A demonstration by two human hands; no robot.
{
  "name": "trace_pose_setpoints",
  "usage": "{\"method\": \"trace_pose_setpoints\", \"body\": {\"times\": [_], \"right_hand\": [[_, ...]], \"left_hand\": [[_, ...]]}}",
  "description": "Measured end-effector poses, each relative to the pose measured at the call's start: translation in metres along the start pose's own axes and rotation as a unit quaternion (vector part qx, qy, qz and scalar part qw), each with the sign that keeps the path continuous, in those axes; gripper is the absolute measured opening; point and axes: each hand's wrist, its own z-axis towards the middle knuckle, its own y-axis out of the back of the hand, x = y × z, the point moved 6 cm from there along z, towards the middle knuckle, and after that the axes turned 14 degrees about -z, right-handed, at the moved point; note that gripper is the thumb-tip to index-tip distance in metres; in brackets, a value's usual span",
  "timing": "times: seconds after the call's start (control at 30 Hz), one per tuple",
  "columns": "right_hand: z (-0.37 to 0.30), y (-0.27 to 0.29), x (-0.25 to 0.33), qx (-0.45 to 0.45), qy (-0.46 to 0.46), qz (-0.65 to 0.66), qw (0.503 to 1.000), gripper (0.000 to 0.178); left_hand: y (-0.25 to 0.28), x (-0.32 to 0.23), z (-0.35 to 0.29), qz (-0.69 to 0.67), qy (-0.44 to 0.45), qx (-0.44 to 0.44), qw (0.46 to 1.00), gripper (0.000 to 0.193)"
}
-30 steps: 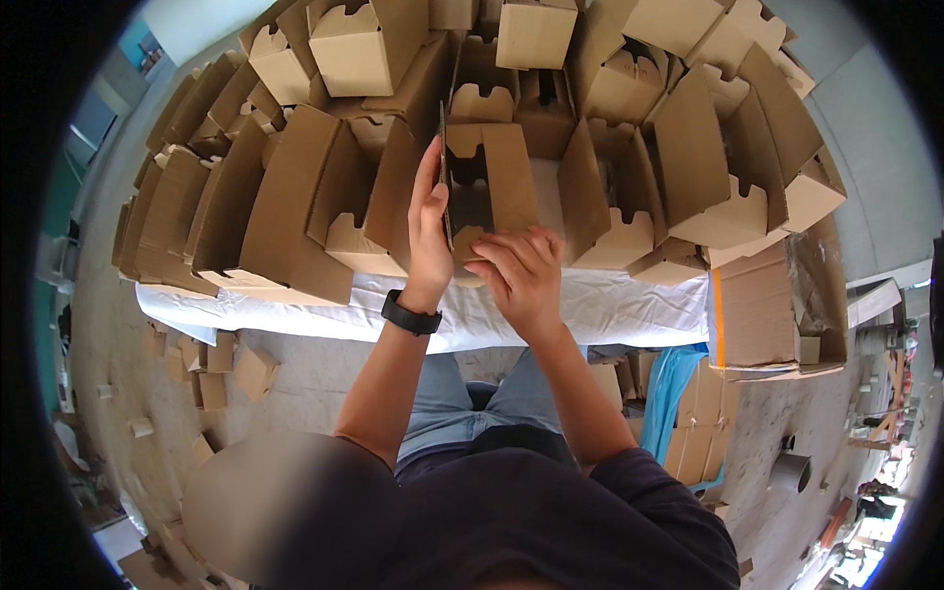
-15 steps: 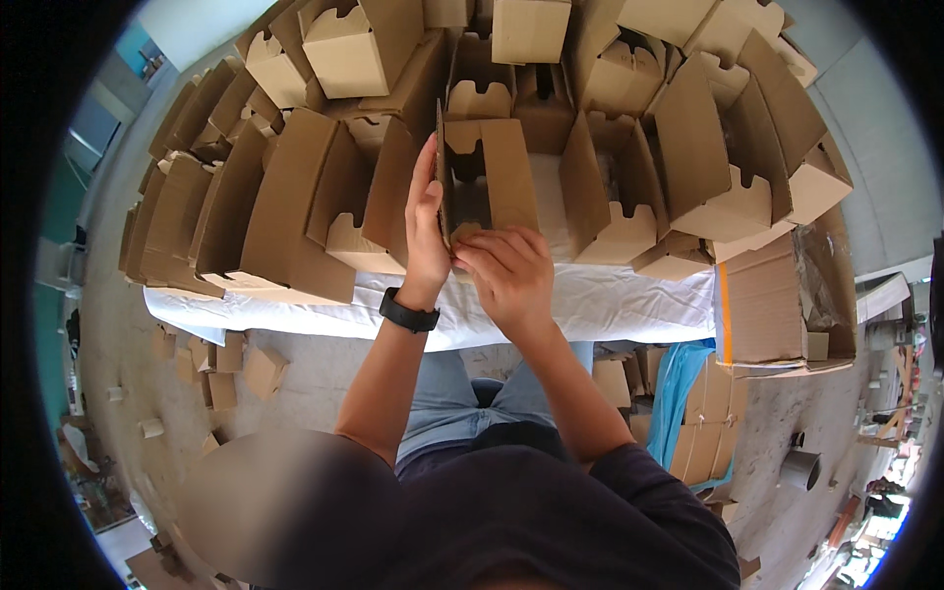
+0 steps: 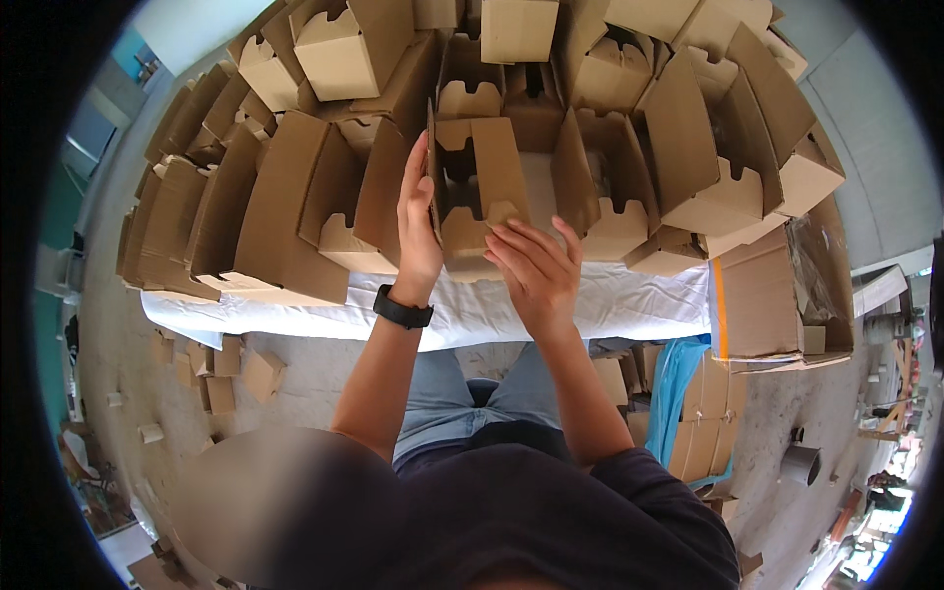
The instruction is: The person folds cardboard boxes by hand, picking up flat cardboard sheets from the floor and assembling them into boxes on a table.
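A brown cardboard box [image 3: 500, 167] stands in front of me with its top flaps partly up and a notched front flap toward me. Along its left wall lies my left hand [image 3: 419, 231], fingers straight and flat against the cardboard; a black band circles that wrist. My right hand [image 3: 541, 273] is at the box's front right corner, fingers stretched out with the tips at the notched front flap. Neither hand is closed round anything. The fingers of my left hand partly hide the wall they press on.
Several similar boxes stand open on both sides, such as one at left [image 3: 285, 206] and one at right [image 3: 723, 197]. A white cloth [image 3: 629, 305] covers the table. A larger carton [image 3: 757, 295] sits at the right end; small boxes [image 3: 263, 374] lie on the floor.
My right hand has moved right and slightly down, from the box's front left to its front right corner, and its fingers have straightened. My left hand stays along the left wall.
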Motion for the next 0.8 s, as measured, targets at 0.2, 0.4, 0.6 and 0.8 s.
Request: {"method": "trace_pose_setpoints", "body": {"times": [0.2, 0.4, 0.6, 0.8], "right_hand": [[0.005, -0.002, -0.002, 0.019, 0.001, 0.04, 0.999, 0.019], [0.005, -0.006, 0.016, 0.022, -0.004, 0.041, 0.999, 0.016], [-0.001, -0.014, 0.01, 0.029, -0.026, 0.073, 0.997, 0.018], [-0.012, -0.013, 0.011, 0.045, -0.044, 0.085, 0.994, 0.027]], "left_hand": [[0.001, -0.006, 0.0, -0.01, 0.015, -0.005, 1.0, 0.064], [-0.005, -0.007, -0.002, -0.057, 0.037, -0.014, 0.998, 0.065], [-0.004, -0.005, -0.001, -0.049, 0.042, -0.004, 0.998, 0.065], [-0.003, 0.003, -0.002, -0.052, 0.082, 0.003, 0.995, 0.06]]}}
